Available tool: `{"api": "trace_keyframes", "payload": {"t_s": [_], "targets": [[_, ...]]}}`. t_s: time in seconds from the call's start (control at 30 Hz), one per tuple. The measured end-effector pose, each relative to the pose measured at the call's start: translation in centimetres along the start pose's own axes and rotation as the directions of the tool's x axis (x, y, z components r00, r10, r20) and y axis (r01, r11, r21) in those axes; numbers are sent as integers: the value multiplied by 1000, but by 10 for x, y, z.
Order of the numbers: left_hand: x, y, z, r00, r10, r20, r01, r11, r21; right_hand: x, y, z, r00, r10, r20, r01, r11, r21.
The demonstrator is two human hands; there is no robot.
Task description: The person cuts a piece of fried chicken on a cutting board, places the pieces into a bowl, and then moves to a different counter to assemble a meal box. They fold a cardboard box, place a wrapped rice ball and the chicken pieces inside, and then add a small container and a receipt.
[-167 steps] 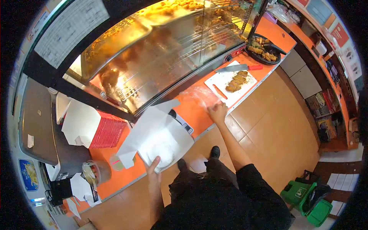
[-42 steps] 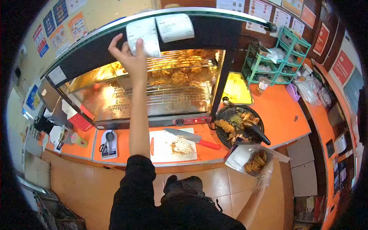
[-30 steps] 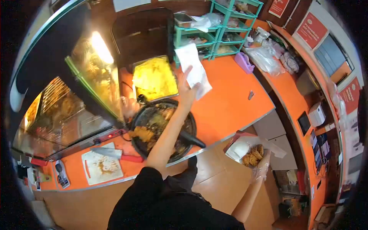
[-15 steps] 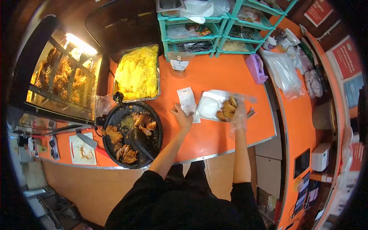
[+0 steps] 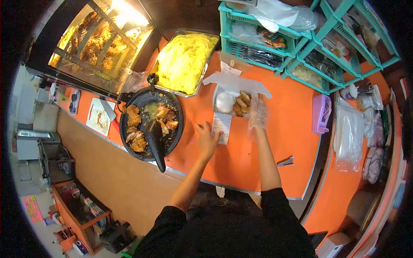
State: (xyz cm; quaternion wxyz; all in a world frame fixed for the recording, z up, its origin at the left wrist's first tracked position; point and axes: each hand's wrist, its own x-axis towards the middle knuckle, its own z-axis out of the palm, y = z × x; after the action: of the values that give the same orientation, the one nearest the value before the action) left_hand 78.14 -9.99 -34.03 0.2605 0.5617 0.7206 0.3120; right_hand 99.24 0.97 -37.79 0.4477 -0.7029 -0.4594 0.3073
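On the orange counter stands an open paper box (image 5: 219, 113) with a white wrapped mound (image 5: 225, 102) on its left and browned fried pieces (image 5: 242, 103) on its right. My right hand (image 5: 258, 115), in a clear plastic glove, is at the box's right side; its fingers are blurred by the plastic. A printed receipt (image 5: 221, 124) lies just in front of the box. My left hand (image 5: 208, 139), bare, is beside the receipt's lower left with its fingers apart and nothing in them.
To the left are a black stone mortar (image 5: 176, 146) with chicken pieces and a pestle (image 5: 155, 148), a knife (image 5: 108, 111) on a white board (image 5: 97, 124), and a lit display case (image 5: 86, 77). Behind stand a tray of yellow food (image 5: 183, 62) and teal racks (image 5: 258, 57).
The view has turned and shifted. The box now sits behind the receipt rather than to its right, with my gloved right hand still at its right side. My left hand has come off the receipt.
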Motion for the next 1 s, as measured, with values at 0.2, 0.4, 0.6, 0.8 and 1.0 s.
{"api": "trace_keyframes", "payload": {"t_s": [0.2,0.4,0.6,0.8,1.0], "targets": [[-35,-26,-3,997,79,-19,-77,994,78,-72,-61,-36,963,-34,-268,57,995,78],[-71,-34,-24,982,172,72,-173,985,15,-79,-173,100,627,-767,139,760,641,109],[-62,-46,-51,926,302,225,-292,953,-75,-53,-218,299,636,-659,401,752,646,-133],[-36,-69,-81,869,406,284,-326,900,-290,-28,-212,363,694,-546,469,712,620,-331],[-3,-69,-152,847,400,349,-263,888,-377,57,-215,282,534,-75,842,808,337,-482]]}}
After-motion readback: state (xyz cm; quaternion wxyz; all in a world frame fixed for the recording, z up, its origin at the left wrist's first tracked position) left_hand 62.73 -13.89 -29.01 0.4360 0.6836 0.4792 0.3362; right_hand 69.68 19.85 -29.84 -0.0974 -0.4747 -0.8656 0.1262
